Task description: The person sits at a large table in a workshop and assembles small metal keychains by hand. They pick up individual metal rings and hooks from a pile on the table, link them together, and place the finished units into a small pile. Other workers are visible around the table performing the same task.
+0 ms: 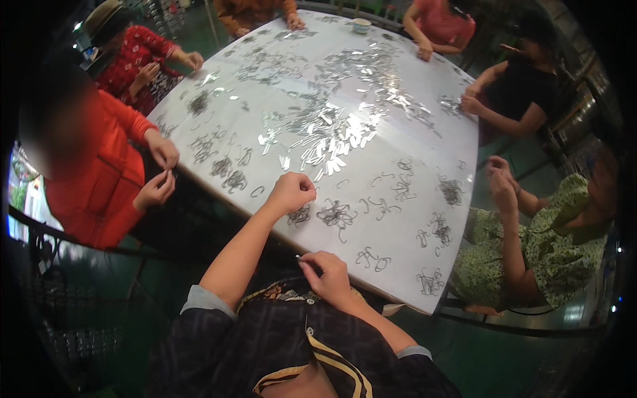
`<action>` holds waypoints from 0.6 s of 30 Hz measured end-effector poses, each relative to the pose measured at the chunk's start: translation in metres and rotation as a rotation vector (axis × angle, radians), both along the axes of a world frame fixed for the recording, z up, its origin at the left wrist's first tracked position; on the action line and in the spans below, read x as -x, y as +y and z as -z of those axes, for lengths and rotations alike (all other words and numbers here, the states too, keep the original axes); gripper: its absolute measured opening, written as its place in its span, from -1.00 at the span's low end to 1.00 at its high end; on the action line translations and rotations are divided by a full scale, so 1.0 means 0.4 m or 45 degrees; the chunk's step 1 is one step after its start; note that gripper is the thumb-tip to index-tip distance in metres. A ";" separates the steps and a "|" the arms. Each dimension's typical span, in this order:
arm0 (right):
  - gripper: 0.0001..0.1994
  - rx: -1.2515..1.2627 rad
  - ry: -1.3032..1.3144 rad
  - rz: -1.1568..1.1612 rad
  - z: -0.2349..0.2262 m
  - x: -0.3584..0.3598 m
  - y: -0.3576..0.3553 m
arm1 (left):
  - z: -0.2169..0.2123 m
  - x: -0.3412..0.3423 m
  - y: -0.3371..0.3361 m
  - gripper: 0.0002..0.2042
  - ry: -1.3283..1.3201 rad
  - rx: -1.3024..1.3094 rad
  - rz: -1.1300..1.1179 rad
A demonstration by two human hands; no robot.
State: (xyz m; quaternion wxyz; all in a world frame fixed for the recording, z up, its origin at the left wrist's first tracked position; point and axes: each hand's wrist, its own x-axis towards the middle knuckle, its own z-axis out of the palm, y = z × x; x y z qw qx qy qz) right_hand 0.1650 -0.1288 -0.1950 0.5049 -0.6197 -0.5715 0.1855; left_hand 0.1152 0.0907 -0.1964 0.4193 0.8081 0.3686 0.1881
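Note:
My left hand (292, 193) is over the near part of the white table (391, 252), fingers curled together beside a small heap of thin dark curved pieces (300, 215). Whatever those fingers grip, if anything, is hidden. Closer to my body, at the table's near edge, my right hand (328, 275) pinches a tiny shiny piece (298, 257) between thumb and finger; its kind is too small to make out. Just right of my left hand lies a looser tangle of dark curved pieces (335, 213). Beyond it spreads a pile of flat, bright silvery strips (338, 136).
More heaps of curved pieces lie about the table, such as a dense one (450, 191) at the right. A small cup (361, 26) stands at the far edge. Several people sit around, the nearest in a red jacket (99, 166) at left and a green patterned top (564, 239) at right.

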 end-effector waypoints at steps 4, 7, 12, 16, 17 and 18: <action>-0.92 0.025 0.058 0.056 0.011 0.005 0.012 | -0.058 0.119 -0.062 -0.88 -0.347 0.749 0.087; -0.93 0.027 0.072 0.087 0.007 0.009 0.019 | -0.100 0.203 -0.134 -0.90 -0.439 0.849 0.137; -0.93 0.052 0.099 0.101 -0.007 0.010 0.034 | -0.095 0.268 -0.234 -0.91 -0.468 0.685 0.061; -0.93 0.057 0.084 0.086 -0.019 0.016 0.039 | -0.075 0.271 -0.261 -0.91 -0.493 0.449 -0.012; -0.92 0.062 0.060 0.081 -0.022 0.014 0.041 | -0.072 0.264 -0.262 -0.91 -0.519 0.411 -0.034; -0.92 0.067 0.037 0.076 -0.026 0.013 0.042 | -0.070 0.259 -0.266 -0.91 -0.551 0.421 -0.044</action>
